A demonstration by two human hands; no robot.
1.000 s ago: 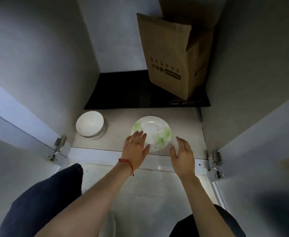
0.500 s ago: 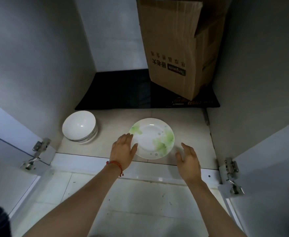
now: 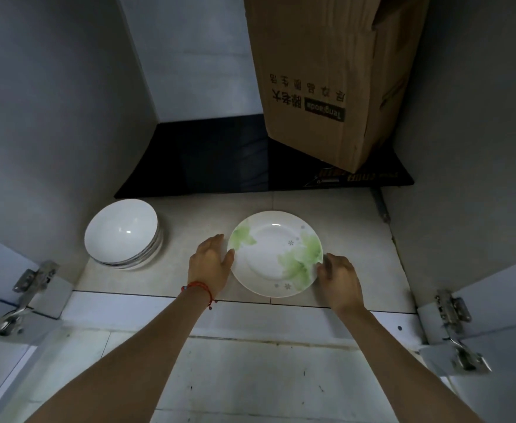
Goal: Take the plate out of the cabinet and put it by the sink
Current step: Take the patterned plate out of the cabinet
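A white plate (image 3: 273, 254) with green leaf prints lies flat on the tiled floor of the open cabinet (image 3: 189, 215), near its front edge. My left hand (image 3: 209, 262), with a red string at the wrist, presses against the plate's left rim, thumb on the edge. My right hand (image 3: 340, 279) curls its fingers onto the right rim. The plate is held between both hands and still rests on the cabinet floor. No sink is in view.
A stack of white bowls (image 3: 122, 232) stands left of the plate. Behind it a black glass slab (image 3: 204, 160) carries a tall cardboard box (image 3: 327, 80) at the back right. Both cabinet doors are swung open, with hinges at the left (image 3: 27, 297) and right (image 3: 452, 315).
Both hands have closed in from in front of the plate onto its left and right rims. The camera has moved closer to the cabinet.
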